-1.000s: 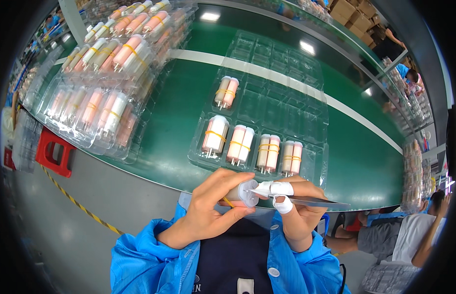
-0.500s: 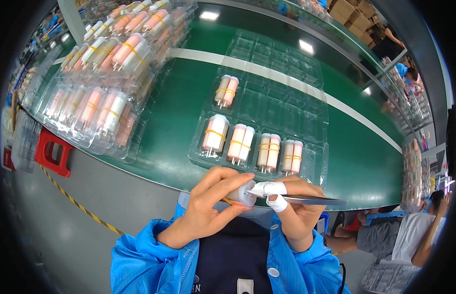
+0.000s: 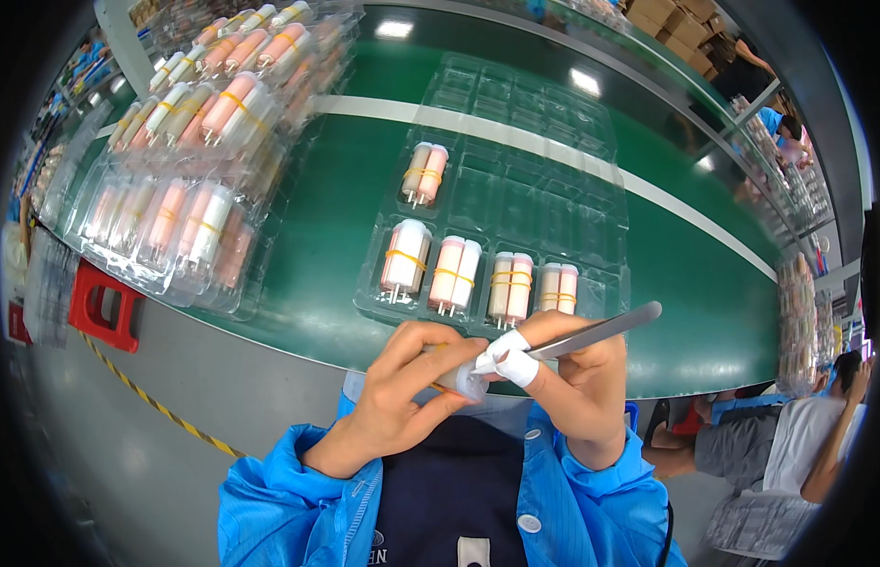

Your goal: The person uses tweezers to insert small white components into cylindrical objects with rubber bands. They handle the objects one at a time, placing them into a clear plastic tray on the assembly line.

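My left hand (image 3: 397, 397) is closed round a bundle of tubes, its pale round end (image 3: 471, 382) turned toward my right hand. Steel tweezers (image 3: 601, 331) are pinched in my right hand (image 3: 572, 387), whose thumb and forefinger are wrapped in white tape. The taped fingertips are at the end of the bundle and hide the tweezers' tips. Just beyond my hands lies a clear plastic tray (image 3: 516, 205). In it, several pink and white tube bundles (image 3: 405, 260) with yellow bands and metal pins lie in pockets.
Stacked clear trays of similar tube bundles (image 3: 189, 222) stand on the left of the green work surface (image 3: 312, 274). A red stool (image 3: 104, 307) is beside the table at the left. On the right sits another person (image 3: 790, 435); cardboard boxes (image 3: 681, 28) are at the far right.
My right hand has turned, and the tweezers' rear end has swung up and away from me. The taped fingers have moved slightly left, over the bundle's end. The left hand keeps its hold.
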The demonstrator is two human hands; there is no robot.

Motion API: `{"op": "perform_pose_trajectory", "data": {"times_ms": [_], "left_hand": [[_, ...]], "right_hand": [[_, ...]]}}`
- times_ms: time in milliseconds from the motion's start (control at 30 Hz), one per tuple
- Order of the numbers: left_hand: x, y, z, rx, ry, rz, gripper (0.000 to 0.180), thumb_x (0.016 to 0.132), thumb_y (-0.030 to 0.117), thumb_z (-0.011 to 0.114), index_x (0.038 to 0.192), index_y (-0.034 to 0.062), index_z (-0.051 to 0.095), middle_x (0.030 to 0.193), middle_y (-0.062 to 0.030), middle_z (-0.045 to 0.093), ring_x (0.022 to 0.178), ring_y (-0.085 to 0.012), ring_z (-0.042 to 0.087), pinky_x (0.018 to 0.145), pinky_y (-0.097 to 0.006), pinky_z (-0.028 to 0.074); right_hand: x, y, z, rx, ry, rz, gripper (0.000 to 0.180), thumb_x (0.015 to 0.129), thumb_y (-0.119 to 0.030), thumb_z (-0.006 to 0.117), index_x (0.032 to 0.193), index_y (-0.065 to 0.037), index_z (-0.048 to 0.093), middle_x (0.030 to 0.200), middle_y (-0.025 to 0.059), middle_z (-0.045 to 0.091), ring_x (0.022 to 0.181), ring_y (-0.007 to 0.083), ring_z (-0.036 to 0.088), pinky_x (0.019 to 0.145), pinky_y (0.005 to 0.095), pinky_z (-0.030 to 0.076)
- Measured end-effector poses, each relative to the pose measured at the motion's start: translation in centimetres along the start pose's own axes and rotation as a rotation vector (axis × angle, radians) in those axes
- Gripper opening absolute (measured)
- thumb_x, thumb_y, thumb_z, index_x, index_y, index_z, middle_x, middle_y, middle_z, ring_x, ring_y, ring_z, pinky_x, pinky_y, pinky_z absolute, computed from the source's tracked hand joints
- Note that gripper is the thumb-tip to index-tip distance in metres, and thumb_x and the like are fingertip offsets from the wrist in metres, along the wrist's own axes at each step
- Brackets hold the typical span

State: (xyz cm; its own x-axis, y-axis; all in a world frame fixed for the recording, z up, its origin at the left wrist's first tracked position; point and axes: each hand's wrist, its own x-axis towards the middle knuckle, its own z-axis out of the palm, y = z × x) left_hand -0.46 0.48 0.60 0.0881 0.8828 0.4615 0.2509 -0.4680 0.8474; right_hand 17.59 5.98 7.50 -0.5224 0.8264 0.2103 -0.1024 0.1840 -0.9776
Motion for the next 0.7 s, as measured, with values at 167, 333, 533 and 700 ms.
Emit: {"op": "perform_pose_trajectory", "data": {"times_ms": [167,333,533,700], "left_hand": [[0.6,0.6,-0.5,-0.088,0.012,-0.006,0.049,0.070,0.003,0.073,0.117,-0.0010,0.060,0.104,-0.0155,0.057,0.093,-0.0273,0.058,0.079,-0.034,0.048],[0.4,0.3,-0.2,-0.114,0.028,0.009,0.050,0.070,0.002,0.073,0.117,-0.0012,0.059,0.106,-0.0173,0.059,0.094,-0.0283,0.060,0.081,-0.034,0.048],[0.0,-0.4,0.9,-0.185,0.135,0.037,0.054,0.067,-0.004,0.075,0.116,0.0008,0.052,0.106,-0.0181,0.060,0.095,-0.0280,0.060,0.081,-0.035,0.049],[-0.4,0.0,1.4,-0.269,0.151,0.002,0.055,0.071,-0.005,0.072,0.119,0.0016,0.046,0.110,-0.0173,0.054,0.097,-0.0260,0.056,0.082,-0.034,0.046]], "right_hand": [[-1.3,1.3,0.6,0.308,0.185,-0.080,0.013,0.084,0.004,0.061,0.096,0.007,0.064,0.093,0.0196,0.067,0.083,0.0211,0.066,0.073,0.0316,0.055],[-2.2,2.2,1.1,0.116,0.219,-0.191,0.017,0.079,0.000,0.069,0.095,0.004,0.066,0.090,0.0187,0.067,0.079,0.0209,0.066,0.068,0.0305,0.053],[-2.5,1.8,1.7,0.060,0.264,-0.221,0.018,0.078,0.000,0.071,0.096,0.003,0.067,0.089,0.0167,0.068,0.078,0.0204,0.067,0.066,0.0299,0.054],[-2.5,1.5,1.7,-0.131,0.241,-0.293,0.018,0.077,-0.001,0.072,0.094,0.002,0.068,0.089,0.0172,0.069,0.078,0.0210,0.068,0.065,0.0292,0.055]]}}
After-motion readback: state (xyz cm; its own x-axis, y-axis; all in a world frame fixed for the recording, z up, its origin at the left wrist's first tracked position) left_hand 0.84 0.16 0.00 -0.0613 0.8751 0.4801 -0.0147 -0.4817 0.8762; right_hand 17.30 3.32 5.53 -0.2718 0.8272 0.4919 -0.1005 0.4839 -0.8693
